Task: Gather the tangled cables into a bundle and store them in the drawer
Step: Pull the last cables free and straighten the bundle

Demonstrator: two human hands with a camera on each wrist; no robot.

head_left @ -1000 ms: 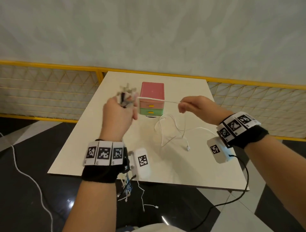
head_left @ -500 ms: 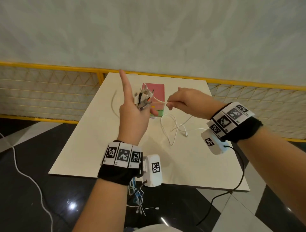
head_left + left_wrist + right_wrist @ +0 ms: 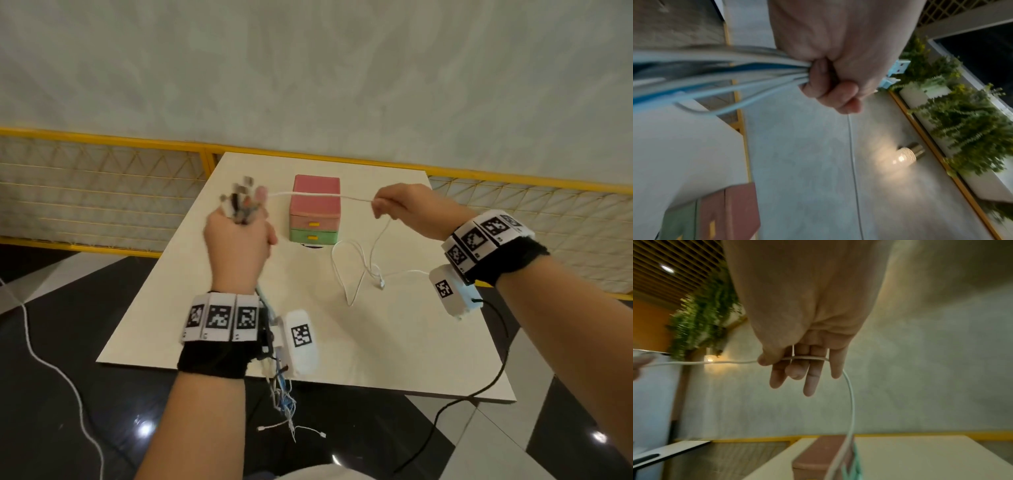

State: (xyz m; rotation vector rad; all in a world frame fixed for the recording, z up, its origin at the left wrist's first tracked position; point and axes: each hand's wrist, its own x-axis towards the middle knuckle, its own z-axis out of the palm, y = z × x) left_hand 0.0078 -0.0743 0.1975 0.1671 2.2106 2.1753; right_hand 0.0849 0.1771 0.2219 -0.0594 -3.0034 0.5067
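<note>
My left hand is a fist round a bundle of cables, plug ends sticking up above the knuckles; in the left wrist view the strands run out of the fist toward the wrist, and loose ends hang below the table edge. One white cable stretches taut to my right hand, which pinches it; there the cable crosses under the thumb and over the fingers. Its slack loops on the table. The small drawer box, pink over green, stands behind, both drawers closed.
The white table ends at a front edge near my wrists, with dark glossy floor below. A yellow-framed mesh railing runs behind it. A white cord trails on the floor at left, and a black wire hangs from my right wrist.
My hands have moved apart, pulling the white cable taut across the drawer box. The left forefinger, raised half a second ago, has curled back into the fist.
</note>
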